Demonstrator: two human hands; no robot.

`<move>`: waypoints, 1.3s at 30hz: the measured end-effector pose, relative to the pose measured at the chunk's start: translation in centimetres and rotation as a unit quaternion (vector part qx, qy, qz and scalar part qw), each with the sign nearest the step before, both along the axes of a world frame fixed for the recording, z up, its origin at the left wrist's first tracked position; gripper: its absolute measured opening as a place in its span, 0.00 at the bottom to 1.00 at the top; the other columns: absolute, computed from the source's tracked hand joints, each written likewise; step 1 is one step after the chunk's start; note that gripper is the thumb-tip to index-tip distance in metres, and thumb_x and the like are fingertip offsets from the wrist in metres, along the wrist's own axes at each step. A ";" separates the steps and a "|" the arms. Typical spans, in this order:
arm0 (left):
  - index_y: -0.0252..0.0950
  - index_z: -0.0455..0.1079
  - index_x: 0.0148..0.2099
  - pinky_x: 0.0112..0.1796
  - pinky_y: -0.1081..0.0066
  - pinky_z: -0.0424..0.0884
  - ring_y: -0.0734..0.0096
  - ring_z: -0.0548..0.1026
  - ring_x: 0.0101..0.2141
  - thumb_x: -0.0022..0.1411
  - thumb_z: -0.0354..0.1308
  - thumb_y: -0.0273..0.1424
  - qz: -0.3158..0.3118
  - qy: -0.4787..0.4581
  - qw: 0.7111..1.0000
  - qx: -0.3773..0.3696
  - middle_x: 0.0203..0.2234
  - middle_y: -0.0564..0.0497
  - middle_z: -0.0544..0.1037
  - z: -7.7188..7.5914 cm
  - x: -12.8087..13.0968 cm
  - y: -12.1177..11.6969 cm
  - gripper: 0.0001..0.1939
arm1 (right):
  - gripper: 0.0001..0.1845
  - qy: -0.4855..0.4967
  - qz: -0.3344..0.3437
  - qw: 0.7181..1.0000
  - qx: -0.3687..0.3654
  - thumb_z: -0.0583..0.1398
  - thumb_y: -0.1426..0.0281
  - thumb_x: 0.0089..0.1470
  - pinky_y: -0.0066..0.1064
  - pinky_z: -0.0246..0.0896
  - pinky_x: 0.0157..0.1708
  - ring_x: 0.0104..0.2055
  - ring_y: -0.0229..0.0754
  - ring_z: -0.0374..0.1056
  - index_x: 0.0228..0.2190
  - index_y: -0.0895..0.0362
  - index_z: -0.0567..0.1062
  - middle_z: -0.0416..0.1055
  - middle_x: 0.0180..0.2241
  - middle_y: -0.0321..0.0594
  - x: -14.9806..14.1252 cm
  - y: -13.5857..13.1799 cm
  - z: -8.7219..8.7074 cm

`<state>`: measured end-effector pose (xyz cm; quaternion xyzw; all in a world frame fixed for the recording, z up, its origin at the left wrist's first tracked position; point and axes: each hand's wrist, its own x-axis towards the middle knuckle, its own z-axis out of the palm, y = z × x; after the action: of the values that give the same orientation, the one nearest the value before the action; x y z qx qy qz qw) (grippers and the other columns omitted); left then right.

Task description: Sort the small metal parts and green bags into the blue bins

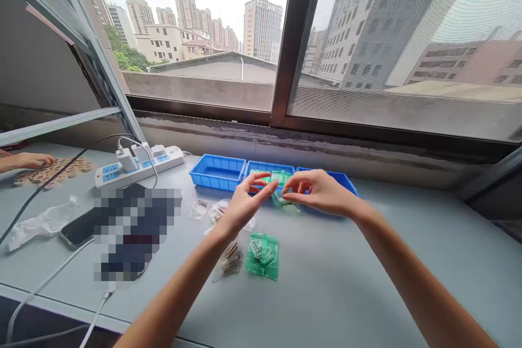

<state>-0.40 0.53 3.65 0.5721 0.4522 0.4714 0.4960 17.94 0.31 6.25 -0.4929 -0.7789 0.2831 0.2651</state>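
Note:
My left hand (248, 201) is in front of the middle blue bin, its thumb and fingers apart with nothing between them. Facing it, my right hand (316, 190) has its fingers curled and pinched at the top of a green plastic packet (286, 204). More green packets (280, 176) lie inside the middle blue bin (271, 166), partly behind my fingers. Nearer me on the table is another green packet (263, 255) with pale contents. Beside it lies a clear bag (230, 262) of small metal pins. Several more clear bags (219, 210) are partly covered by my left hand.
To the left stands a blue bin (218, 172); another blue bin (345, 180) is behind my right hand. A white power strip (138, 166), a phone (81, 225) and cables lie at left. Another person's hand (35, 160) touches wooden pieces (61, 171). A window is behind the table.

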 end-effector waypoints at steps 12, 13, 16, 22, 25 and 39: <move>0.35 0.76 0.29 0.25 0.76 0.63 0.76 0.68 0.23 0.41 0.68 0.34 -0.005 -0.061 0.995 0.076 0.24 0.51 0.76 -0.4 -0.1 0.0 0.12 | 0.13 0.097 0.056 0.982 0.153 0.62 0.59 0.49 0.25 0.59 0.22 0.29 0.36 0.66 0.29 0.56 0.76 0.71 0.30 0.38 -1.0 -1.4 1.1; 0.35 0.76 0.30 0.25 0.76 0.62 0.77 0.67 0.23 0.41 0.68 0.33 0.002 -0.061 0.995 0.079 0.26 0.51 0.76 -0.3 -0.1 0.0 0.11 | 0.10 0.082 0.064 0.974 0.203 0.61 0.61 0.51 0.25 0.60 0.24 0.30 0.36 0.66 0.29 0.55 0.77 0.72 0.30 0.38 -1.0 -1.5 1.1; 0.37 0.75 0.33 0.24 0.78 0.61 0.79 0.67 0.24 0.40 0.67 0.29 0.018 -0.088 0.993 0.072 0.31 0.52 0.76 -0.3 0.1 0.0 0.13 | 0.07 0.012 0.059 0.942 0.331 0.60 0.66 0.54 0.28 0.63 0.30 0.33 0.37 0.67 0.27 0.52 0.78 0.73 0.31 0.38 -1.1 -1.5 0.9; 0.37 0.74 0.35 0.29 0.77 0.64 0.77 0.69 0.27 0.39 0.68 0.31 0.029 -0.134 0.990 0.037 0.33 0.52 0.75 -0.5 0.6 -0.1 0.16 | 0.07 -0.019 0.005 0.927 0.374 0.60 0.69 0.54 0.29 0.65 0.31 0.37 0.41 0.70 0.27 0.51 0.78 0.77 0.32 0.37 -1.7 -1.8 0.7; 0.35 0.73 0.27 0.29 0.76 0.62 0.77 0.68 0.27 0.41 0.66 0.37 0.066 -0.122 0.990 0.039 0.29 0.52 0.73 -0.5 0.7 0.0 0.12 | 0.07 0.041 -0.063 0.950 0.303 0.60 0.65 0.53 0.28 0.66 0.27 0.31 0.39 0.71 0.32 0.53 0.78 0.77 0.30 0.38 -1.8 -1.6 0.7; 0.34 0.66 0.30 0.22 0.79 0.56 0.82 0.64 0.21 0.44 0.56 0.35 0.198 -0.288 0.932 -0.096 0.26 0.55 0.69 0.4 -1.1 1.4 0.11 | 0.12 -0.092 -0.157 0.977 0.110 0.59 0.71 0.51 0.33 0.63 0.36 0.33 0.42 0.72 0.40 0.54 0.76 0.78 0.30 0.38 -4.9 6.7 -3.3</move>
<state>-1.50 1.97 4.05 0.2605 0.4374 0.6591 0.5536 13.09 7.02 2.92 -0.6007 -0.7394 0.1034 0.2858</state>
